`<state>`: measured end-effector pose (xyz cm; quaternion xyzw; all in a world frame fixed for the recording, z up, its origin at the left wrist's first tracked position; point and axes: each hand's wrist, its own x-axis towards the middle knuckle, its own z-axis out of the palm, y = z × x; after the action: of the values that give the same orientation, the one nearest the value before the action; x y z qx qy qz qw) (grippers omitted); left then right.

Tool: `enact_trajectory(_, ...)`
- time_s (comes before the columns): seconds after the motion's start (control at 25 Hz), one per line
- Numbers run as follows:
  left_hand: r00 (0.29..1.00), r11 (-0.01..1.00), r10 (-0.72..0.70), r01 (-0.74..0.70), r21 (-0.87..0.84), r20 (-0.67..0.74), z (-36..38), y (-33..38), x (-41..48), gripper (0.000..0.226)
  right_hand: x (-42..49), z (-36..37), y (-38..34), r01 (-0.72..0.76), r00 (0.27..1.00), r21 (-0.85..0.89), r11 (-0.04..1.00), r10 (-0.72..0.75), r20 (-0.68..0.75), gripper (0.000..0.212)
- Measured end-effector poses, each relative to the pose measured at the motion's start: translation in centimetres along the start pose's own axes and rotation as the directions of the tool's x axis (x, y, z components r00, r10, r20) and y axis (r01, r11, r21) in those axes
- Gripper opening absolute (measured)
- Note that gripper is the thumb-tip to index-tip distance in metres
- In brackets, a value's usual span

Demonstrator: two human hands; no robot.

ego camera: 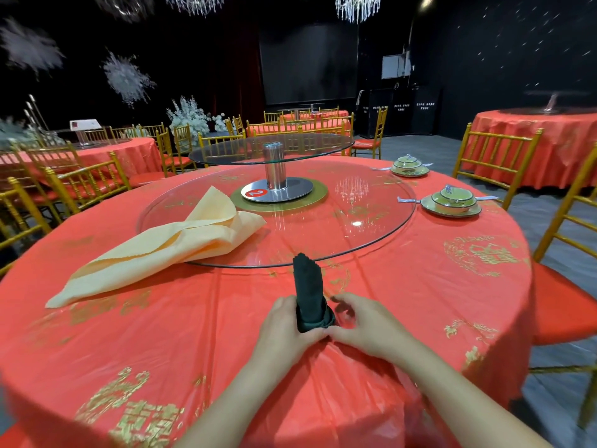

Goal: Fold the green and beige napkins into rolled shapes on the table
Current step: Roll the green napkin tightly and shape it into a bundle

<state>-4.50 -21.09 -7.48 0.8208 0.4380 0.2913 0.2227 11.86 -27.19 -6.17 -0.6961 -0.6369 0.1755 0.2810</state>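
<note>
The dark green napkin (308,286) is rolled into a narrow upright shape with its point away from me, near the front of the round table with the red cloth (420,302). My left hand (286,324) grips its base from the left. My right hand (365,324) pinches the base from the right and below. The beige napkin (168,244) lies loosely folded and long, to the left, partly on the glass turntable (339,221) and partly on the cloth.
A second, raised glass disc (271,147) stands on a metal post at the table's centre. Two green covered bowls on plates (452,202) (409,165) sit at the far right rim. Gold chairs (494,163) and other red tables surround this one.
</note>
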Motion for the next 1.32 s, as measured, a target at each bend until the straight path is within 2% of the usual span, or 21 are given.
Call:
enact_trajectory(0.08,1.000,0.999,-0.030,0.030,-0.013,-0.009,-0.2,0.3,-0.3,0.050,-0.9,0.3,-1.2,-0.053,0.996,-0.031,0.998,0.050,-0.073,0.039)
enact_trajectory(0.16,1.000,1.000,-0.018,0.018,-0.025,0.007,-0.4,0.7,-0.8,0.044,-1.4,0.8,-2.2,-0.032,0.998,-0.006,0.999,0.032,-0.045,0.031)
enact_trajectory(0.36,0.998,1.000,-0.015,0.015,0.013,0.065,-0.9,1.0,-2.8,0.031,-0.9,0.5,-2.2,-0.022,0.999,0.183,0.983,0.013,0.048,0.052)
enact_trajectory(0.56,0.996,1.000,-0.016,0.014,0.021,0.093,-1.4,0.5,-4.2,0.018,-0.1,1.2,-1.9,-0.027,0.998,0.236,0.971,0.012,0.066,0.054)
enact_trajectory(0.68,1.000,1.000,-0.011,0.011,-0.015,0.014,-2.5,0.8,-4.4,0.017,0.0,0.1,-1.7,0.012,0.994,0.240,0.971,-0.038,0.105,0.065)
enact_trajectory(0.76,0.996,0.994,0.011,-0.021,-0.111,-0.090,-3.4,1.7,-4.4,0.015,-0.2,-1.8,-1.9,0.050,0.996,0.395,0.917,-0.073,0.044,0.080)
enact_trajectory(0.8,0.989,0.984,0.016,-0.041,-0.171,-0.148,-3.9,2.5,-4.2,0.013,-0.2,-2.9,-2.0,0.051,0.999,0.500,0.865,-0.044,-0.027,0.080)
enact_trajectory(0.88,0.970,0.953,-0.001,-0.073,-0.295,-0.243,-4.9,4.3,-3.3,0.014,-0.1,-4.5,-2.5,0.035,0.981,0.626,0.779,0.093,-0.171,0.048)
enact_trajectory(0.96,0.960,0.938,-0.020,-0.078,-0.337,-0.278,-5.3,5.9,-1.9,0.012,0.3,-4.8,-3.4,0.014,0.954,0.575,0.818,0.161,-0.252,0.023)
enact_trajectory(1.04,0.967,0.941,-0.060,-0.028,-0.338,-0.248,-5.1,6.9,-0.7,0.012,0.4,-4.2,-4.2,0.013,0.967,0.553,0.833,0.130,-0.219,0.015)
enact_trajectory(1.2,0.972,0.932,-0.151,0.079,-0.353,-0.179,-3.8,7.4,-0.1,0.025,-0.1,-3.3,-5.0,0.066,0.979,0.585,0.809,0.062,-0.196,0.008)
enact_trajectory(1.32,0.957,0.913,-0.175,0.070,-0.403,-0.230,-3.6,7.2,0.0,0.011,-0.2,-3.0,-5.0,0.065,0.970,0.585,0.809,0.086,-0.228,0.007)
